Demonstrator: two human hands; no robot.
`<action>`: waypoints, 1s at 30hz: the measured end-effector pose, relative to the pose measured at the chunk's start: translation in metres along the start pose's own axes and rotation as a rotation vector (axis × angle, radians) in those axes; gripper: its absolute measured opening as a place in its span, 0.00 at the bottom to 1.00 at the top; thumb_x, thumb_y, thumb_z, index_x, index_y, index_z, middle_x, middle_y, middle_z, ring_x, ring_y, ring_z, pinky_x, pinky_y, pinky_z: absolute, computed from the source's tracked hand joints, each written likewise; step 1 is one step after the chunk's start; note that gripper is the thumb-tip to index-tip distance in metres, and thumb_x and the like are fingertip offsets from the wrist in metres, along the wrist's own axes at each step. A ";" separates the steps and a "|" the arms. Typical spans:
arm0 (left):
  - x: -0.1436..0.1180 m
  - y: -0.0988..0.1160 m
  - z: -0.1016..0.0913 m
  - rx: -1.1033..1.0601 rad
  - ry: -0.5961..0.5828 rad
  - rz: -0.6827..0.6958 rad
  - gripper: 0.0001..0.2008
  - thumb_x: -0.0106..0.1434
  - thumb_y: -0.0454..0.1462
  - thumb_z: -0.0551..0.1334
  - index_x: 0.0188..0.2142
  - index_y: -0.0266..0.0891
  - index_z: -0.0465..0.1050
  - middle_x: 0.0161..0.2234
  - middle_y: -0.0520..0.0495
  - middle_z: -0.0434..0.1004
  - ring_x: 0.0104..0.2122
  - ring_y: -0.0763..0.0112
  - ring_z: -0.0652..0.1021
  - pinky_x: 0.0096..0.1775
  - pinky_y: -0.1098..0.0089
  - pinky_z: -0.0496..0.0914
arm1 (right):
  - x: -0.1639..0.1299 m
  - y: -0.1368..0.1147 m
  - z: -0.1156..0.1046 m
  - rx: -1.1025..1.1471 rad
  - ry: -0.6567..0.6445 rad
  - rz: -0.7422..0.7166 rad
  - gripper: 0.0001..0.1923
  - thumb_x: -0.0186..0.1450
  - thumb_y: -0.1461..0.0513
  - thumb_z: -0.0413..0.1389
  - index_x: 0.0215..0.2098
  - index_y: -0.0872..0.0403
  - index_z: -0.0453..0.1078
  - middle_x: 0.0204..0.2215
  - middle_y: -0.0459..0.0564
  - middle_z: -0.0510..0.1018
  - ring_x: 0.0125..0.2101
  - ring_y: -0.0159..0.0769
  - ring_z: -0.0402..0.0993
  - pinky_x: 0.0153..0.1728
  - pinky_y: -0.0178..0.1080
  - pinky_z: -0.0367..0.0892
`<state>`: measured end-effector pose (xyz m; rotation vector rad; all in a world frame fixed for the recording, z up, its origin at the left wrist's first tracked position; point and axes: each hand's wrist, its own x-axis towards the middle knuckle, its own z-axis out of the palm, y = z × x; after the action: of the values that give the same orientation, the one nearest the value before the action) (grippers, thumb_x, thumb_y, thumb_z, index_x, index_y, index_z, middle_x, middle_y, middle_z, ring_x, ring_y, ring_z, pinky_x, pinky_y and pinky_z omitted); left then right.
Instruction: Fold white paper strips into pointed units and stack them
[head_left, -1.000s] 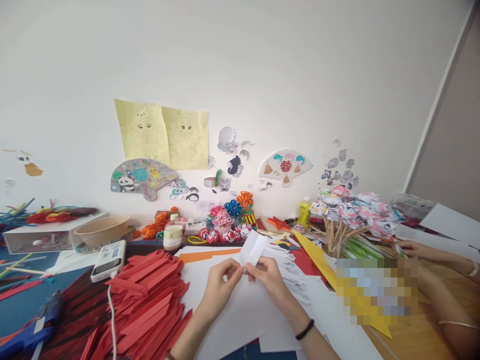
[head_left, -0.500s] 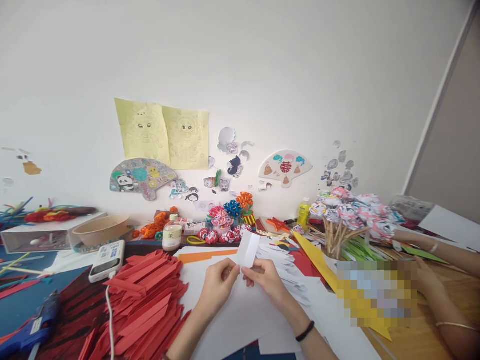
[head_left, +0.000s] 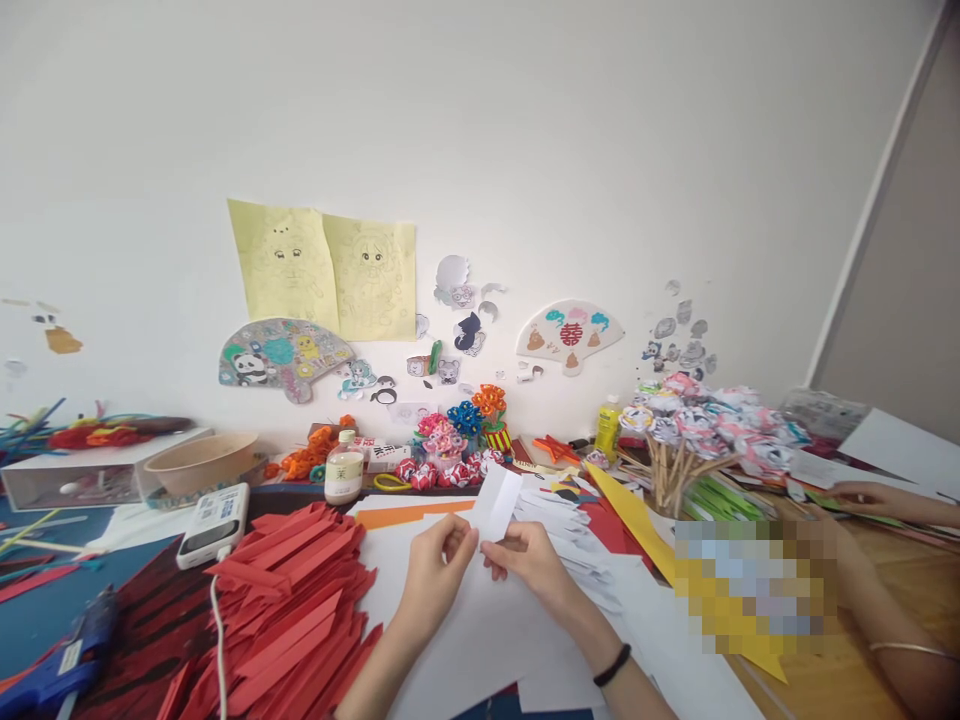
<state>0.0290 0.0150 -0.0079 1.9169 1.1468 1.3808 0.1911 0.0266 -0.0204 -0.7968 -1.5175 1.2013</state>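
Observation:
A small white paper strip (head_left: 498,500) with a crease along it stands up between my two hands. My left hand (head_left: 442,560) is closed, its thumb and fingertips pinching the strip's lower left edge. On the other side my right hand (head_left: 529,562), below a black wristband, pinches the lower right edge between thumb and fingers. Large white sheets (head_left: 465,640) lie flat under both hands. Just left of them is a heap of folded red paper strips (head_left: 300,600). Beyond the right hand lies a pile of folded white strips (head_left: 566,535).
A power bank (head_left: 214,525) with a white cable and a blue glue gun (head_left: 71,655) lie at left. Bottles, including a cream one (head_left: 344,470), and craft flowers line the wall. Paper flowers on sticks (head_left: 675,470) stand right, near another person's hand (head_left: 862,495) and yellow paper (head_left: 626,515).
My hands stay almost in place, still pinching the white paper strip. At right, the other person's far hand has drawn back to the right.

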 end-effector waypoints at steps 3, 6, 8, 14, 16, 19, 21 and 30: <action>0.000 -0.001 0.001 -0.005 0.009 0.008 0.13 0.62 0.44 0.56 0.26 0.38 0.66 0.22 0.53 0.69 0.23 0.73 0.68 0.27 0.75 0.61 | -0.001 0.001 0.001 0.003 0.007 -0.008 0.16 0.57 0.54 0.62 0.28 0.61 0.74 0.20 0.49 0.75 0.19 0.31 0.69 0.22 0.34 0.64; 0.000 -0.001 0.000 -0.003 0.018 0.015 0.13 0.62 0.43 0.56 0.25 0.38 0.66 0.21 0.53 0.69 0.23 0.74 0.67 0.27 0.75 0.61 | -0.002 0.001 0.003 -0.003 0.013 -0.016 0.16 0.58 0.53 0.61 0.28 0.61 0.74 0.20 0.49 0.74 0.19 0.30 0.68 0.22 0.34 0.64; 0.000 0.000 0.000 -0.006 0.026 0.016 0.13 0.62 0.43 0.56 0.26 0.38 0.66 0.21 0.53 0.69 0.23 0.73 0.68 0.27 0.75 0.61 | -0.002 0.001 0.004 -0.007 0.027 -0.017 0.16 0.58 0.53 0.61 0.27 0.61 0.73 0.20 0.49 0.74 0.19 0.30 0.68 0.22 0.33 0.63; -0.001 0.007 0.001 -0.072 0.012 -0.011 0.14 0.63 0.45 0.54 0.26 0.38 0.66 0.22 0.52 0.72 0.24 0.72 0.71 0.28 0.74 0.63 | -0.001 -0.003 0.008 -0.007 0.061 -0.030 0.17 0.57 0.52 0.61 0.27 0.60 0.72 0.20 0.48 0.73 0.19 0.30 0.67 0.22 0.34 0.63; -0.001 0.008 0.002 -0.081 0.015 -0.022 0.15 0.63 0.45 0.54 0.26 0.38 0.66 0.22 0.51 0.73 0.24 0.71 0.71 0.28 0.74 0.63 | -0.001 -0.004 0.009 -0.008 0.055 -0.031 0.17 0.57 0.51 0.61 0.27 0.59 0.72 0.20 0.48 0.73 0.19 0.30 0.67 0.22 0.34 0.63; -0.002 0.006 0.003 -0.061 0.041 -0.040 0.16 0.63 0.46 0.54 0.26 0.39 0.65 0.21 0.52 0.72 0.23 0.71 0.70 0.28 0.74 0.63 | -0.001 -0.005 0.008 -0.001 0.030 -0.028 0.19 0.57 0.50 0.60 0.29 0.59 0.73 0.21 0.48 0.74 0.19 0.30 0.67 0.22 0.34 0.63; -0.002 0.004 0.003 -0.039 0.065 -0.052 0.16 0.62 0.47 0.54 0.25 0.39 0.65 0.21 0.53 0.70 0.23 0.71 0.69 0.27 0.74 0.62 | 0.000 -0.006 0.007 -0.007 0.027 -0.032 0.19 0.58 0.49 0.58 0.29 0.59 0.73 0.22 0.49 0.75 0.19 0.30 0.67 0.23 0.34 0.63; -0.003 -0.004 0.006 0.006 0.002 -0.091 0.17 0.63 0.48 0.53 0.25 0.39 0.63 0.21 0.54 0.66 0.22 0.74 0.66 0.26 0.75 0.58 | 0.000 -0.001 0.003 -0.001 0.081 -0.019 0.20 0.56 0.49 0.60 0.23 0.59 0.71 0.19 0.48 0.74 0.18 0.29 0.66 0.22 0.33 0.62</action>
<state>0.0329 0.0147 -0.0148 1.8437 1.2249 1.3326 0.1880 0.0259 -0.0197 -0.8208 -1.4562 1.1411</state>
